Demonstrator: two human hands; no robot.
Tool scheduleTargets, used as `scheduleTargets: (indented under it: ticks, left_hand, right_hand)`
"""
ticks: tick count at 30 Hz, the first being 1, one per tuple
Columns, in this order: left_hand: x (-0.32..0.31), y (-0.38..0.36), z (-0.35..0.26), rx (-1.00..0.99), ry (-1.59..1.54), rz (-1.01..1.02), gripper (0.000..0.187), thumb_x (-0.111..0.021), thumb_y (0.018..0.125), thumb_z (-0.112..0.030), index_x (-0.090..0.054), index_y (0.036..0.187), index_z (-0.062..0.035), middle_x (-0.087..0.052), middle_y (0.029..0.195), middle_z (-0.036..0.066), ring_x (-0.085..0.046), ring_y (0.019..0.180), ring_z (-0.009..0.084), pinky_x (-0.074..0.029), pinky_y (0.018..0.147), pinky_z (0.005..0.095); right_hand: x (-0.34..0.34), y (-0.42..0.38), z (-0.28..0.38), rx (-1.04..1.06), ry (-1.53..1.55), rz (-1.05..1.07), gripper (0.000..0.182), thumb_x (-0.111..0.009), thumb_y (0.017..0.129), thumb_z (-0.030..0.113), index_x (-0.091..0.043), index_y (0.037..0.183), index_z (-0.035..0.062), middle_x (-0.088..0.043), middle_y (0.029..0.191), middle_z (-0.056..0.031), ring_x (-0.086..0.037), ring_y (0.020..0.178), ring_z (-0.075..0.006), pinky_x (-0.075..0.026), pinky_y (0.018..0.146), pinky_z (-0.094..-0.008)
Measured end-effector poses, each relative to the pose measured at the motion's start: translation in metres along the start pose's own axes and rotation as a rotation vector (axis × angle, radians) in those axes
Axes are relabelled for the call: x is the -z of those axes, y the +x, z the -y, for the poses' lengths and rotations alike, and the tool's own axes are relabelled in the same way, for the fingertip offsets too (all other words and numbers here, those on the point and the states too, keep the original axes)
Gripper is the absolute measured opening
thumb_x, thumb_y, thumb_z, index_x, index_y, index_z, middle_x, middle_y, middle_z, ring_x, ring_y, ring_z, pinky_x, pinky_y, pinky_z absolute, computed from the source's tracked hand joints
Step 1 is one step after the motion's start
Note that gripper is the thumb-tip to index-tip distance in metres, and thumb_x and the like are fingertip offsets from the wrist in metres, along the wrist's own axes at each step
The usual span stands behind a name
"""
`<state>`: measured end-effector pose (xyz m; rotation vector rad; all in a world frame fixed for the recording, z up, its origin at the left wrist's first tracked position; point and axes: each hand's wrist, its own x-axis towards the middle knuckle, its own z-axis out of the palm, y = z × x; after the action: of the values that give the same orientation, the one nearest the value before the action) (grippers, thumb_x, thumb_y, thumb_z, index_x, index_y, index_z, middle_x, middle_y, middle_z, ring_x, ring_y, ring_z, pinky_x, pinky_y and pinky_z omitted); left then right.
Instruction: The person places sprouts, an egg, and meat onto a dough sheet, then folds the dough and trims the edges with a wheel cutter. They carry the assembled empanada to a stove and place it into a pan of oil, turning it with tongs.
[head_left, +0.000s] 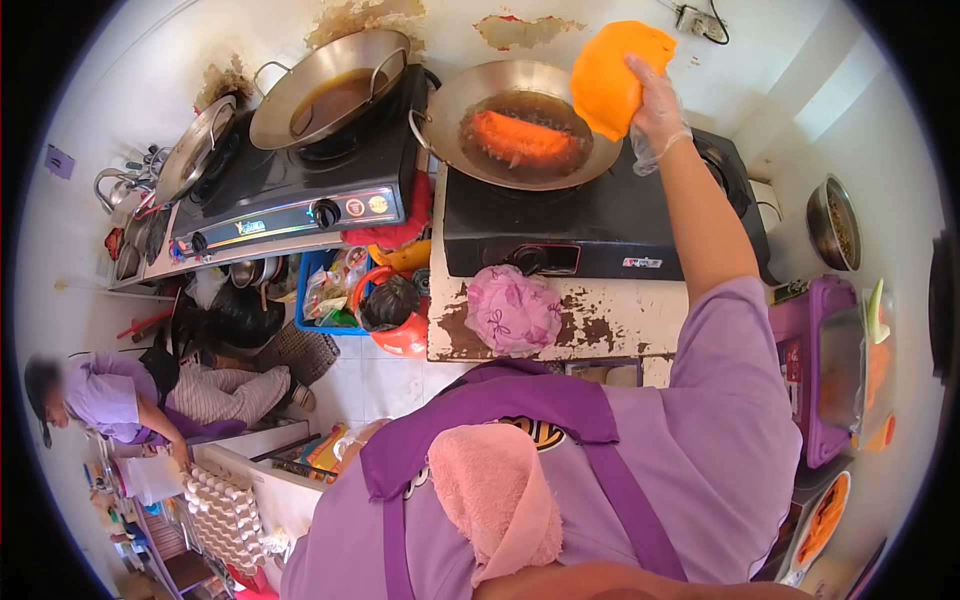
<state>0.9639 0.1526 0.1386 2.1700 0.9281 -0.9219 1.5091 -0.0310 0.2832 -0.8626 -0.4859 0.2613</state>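
Observation:
My right hand (655, 108), in a clear plastic glove, grips a flat orange folded piece (618, 80) above the right rim of a wok (450, 100). In that wok's bubbling dark oil floats an orange-red half-moon piece (522, 138). The wok rests on the black right-hand stove (600, 225). My left hand is not in view; only part of my body in a purple shirt shows below.
A second wok (375, 52) and a smaller pan (190, 155) stand on the left stove (290, 190). A steel bowl (833, 222) and purple crate (825, 370) are at right. Another person (125, 400) bends beside stacked egg trays (222, 510) at lower left.

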Motion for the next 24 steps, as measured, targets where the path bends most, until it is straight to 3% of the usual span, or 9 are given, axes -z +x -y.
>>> scheduleTargets:
  ticks: [6, 10, 15, 17, 18, 19, 20, 22, 24]
  left_hand:
    - [0.007, 0.016, 0.010, -0.001, -0.094, 0.033, 0.051, -0.061, 0.085, -0.037, -0.054, 0.123, -0.0030, -0.060, 0.116, 0.021, -0.056, 0.110, 0.0352, -0.044, 0.093, 0.0369]
    - [0.002, 0.019, 0.025, 0.020, -0.169, 0.063, 0.051, -0.061, 0.085, -0.038, -0.055, 0.123, -0.0034, -0.060, 0.115, 0.021, -0.057, 0.110, 0.0351, -0.045, 0.092, 0.0369]
    - [0.006, 0.026, 0.042, 0.022, -0.224, 0.084, 0.052, -0.061, 0.085, -0.039, -0.055, 0.122, -0.0038, -0.061, 0.115, 0.021, -0.057, 0.109, 0.0350, -0.045, 0.092, 0.0369]
    - [0.013, 0.053, 0.056, -0.166, -0.270, 0.006, 0.052, -0.062, 0.085, -0.040, -0.057, 0.121, -0.0029, -0.061, 0.114, 0.021, -0.059, 0.107, 0.0305, -0.045, 0.092, 0.0355]
    - [0.051, 0.034, 0.019, -0.344, -0.319, -0.011, 0.052, -0.062, 0.086, -0.037, -0.055, 0.123, -0.0016, -0.059, 0.119, 0.019, -0.057, 0.110, 0.0276, -0.043, 0.095, 0.0343]
    - [0.078, 0.019, -0.011, -0.499, -0.534, -0.008, 0.053, -0.060, 0.088, -0.037, -0.052, 0.126, -0.0011, -0.055, 0.126, 0.016, -0.052, 0.117, 0.0254, -0.041, 0.099, 0.0351]
    - [0.101, 0.011, -0.043, -0.791, -0.792, -0.001, 0.050, -0.060, 0.089, -0.033, -0.051, 0.128, -0.0015, -0.052, 0.130, 0.014, -0.046, 0.123, 0.0243, -0.037, 0.102, 0.0362]
    - [0.128, 0.019, -0.088, -1.159, -1.258, 0.140, 0.054, -0.052, 0.092, -0.033, -0.044, 0.132, 0.0018, -0.046, 0.136, 0.016, -0.041, 0.128, 0.0261, -0.026, 0.110, 0.0385]
    - [0.153, 0.024, -0.139, -1.221, -1.612, 0.207, 0.060, -0.040, 0.095, -0.044, -0.036, 0.137, -0.0007, -0.038, 0.142, 0.018, -0.035, 0.132, 0.0292, -0.023, 0.112, 0.0400]
  right_hand:
    - [-0.013, 0.030, -0.008, -0.154, -0.252, 0.031, 0.042, -0.069, 0.081, 0.009, -0.051, 0.118, 0.0039, -0.060, 0.112, -0.0094, -0.062, 0.097, -0.0228, -0.053, 0.082, -0.0399]
    - [-0.002, 0.054, -0.021, -0.147, -0.319, 0.065, 0.042, -0.068, 0.082, 0.012, -0.050, 0.119, 0.0025, -0.060, 0.112, -0.0093, -0.061, 0.100, -0.0226, -0.052, 0.085, -0.0387]
    - [-0.008, 0.047, -0.018, -0.127, 0.073, 0.043, 0.042, -0.061, 0.088, 0.023, -0.048, 0.123, 0.0032, -0.057, 0.120, -0.0109, -0.056, 0.110, -0.0247, -0.047, 0.095, -0.0407]
    - [-0.032, 0.025, -0.008, -0.144, 0.131, 0.084, 0.043, -0.060, 0.089, 0.024, -0.047, 0.125, 0.0033, -0.057, 0.121, -0.0112, -0.056, 0.111, -0.0254, -0.046, 0.096, -0.0414]
    - [-0.049, 0.008, -0.003, -0.165, 0.192, 0.123, 0.045, -0.058, 0.090, 0.026, -0.046, 0.126, 0.0034, -0.057, 0.121, -0.0115, -0.055, 0.112, -0.0262, -0.045, 0.097, -0.0421]
    - [-0.067, -0.010, 0.001, -0.165, 0.194, 0.126, 0.045, -0.058, 0.090, 0.026, -0.046, 0.126, 0.0034, -0.057, 0.121, -0.0115, -0.055, 0.112, -0.0262, -0.045, 0.097, -0.0421]
    - [-0.087, -0.029, 0.003, -0.228, 0.245, 0.184, 0.046, -0.058, 0.090, 0.027, -0.045, 0.127, 0.0032, -0.056, 0.123, -0.0124, -0.055, 0.113, -0.0269, -0.045, 0.097, -0.0426]
    - [-0.115, -0.064, -0.007, -0.294, 0.309, 0.248, 0.048, -0.058, 0.090, 0.028, -0.044, 0.129, 0.0030, -0.055, 0.124, -0.0133, -0.054, 0.114, -0.0277, -0.044, 0.098, -0.0432]
    - [-0.137, -0.094, -0.022, -0.410, 0.351, 0.339, 0.051, -0.060, 0.088, 0.027, -0.043, 0.129, 0.0021, -0.054, 0.125, -0.0147, -0.054, 0.114, -0.0286, -0.045, 0.097, -0.0434]
